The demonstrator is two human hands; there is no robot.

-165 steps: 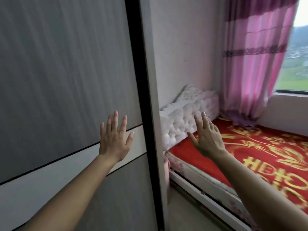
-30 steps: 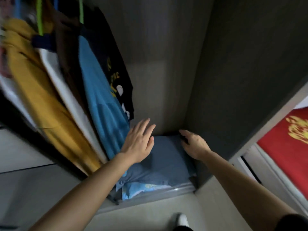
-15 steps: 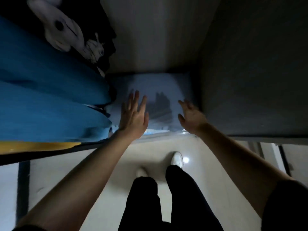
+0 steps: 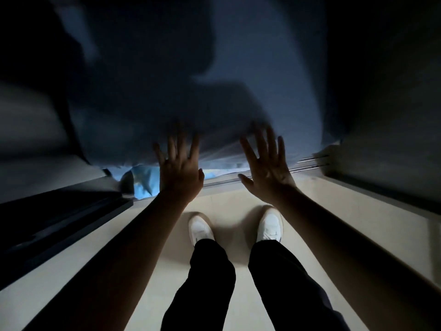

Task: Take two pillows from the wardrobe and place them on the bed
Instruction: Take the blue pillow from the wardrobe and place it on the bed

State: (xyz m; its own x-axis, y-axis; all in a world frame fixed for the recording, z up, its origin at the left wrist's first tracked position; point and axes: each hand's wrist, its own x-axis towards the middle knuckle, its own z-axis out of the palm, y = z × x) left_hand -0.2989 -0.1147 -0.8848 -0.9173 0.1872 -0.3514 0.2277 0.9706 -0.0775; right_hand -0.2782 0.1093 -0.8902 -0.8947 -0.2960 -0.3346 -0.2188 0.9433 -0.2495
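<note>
Your biggest risk is the dark: the wardrobe (image 4: 372, 96) interior is so dim that you cannot tell where one pillow ends and the next begins, so you may grab only the top cover, or drag bedding that is not a pillow at all. Next, the stack sits low at the wardrobe floor, right behind the door track (image 4: 307, 164); pull it flat and its front edge could catch on that rail. A lesser worry is your white shoes (image 4: 200, 229), just in front of the opening, where a dropped pillow would land.

The top pillow (image 4: 214, 75) looks broad, soft and grey-blue, filling the compartment's bottom. A brighter light-blue patterned piece (image 4: 145, 180), probably the second pillow, peeks from beneath its front edge.

Your left hand (image 4: 179, 173) and right hand (image 4: 267, 170) are both spread wide, fingers splayed at the front edge, gripping nothing yet.
</note>
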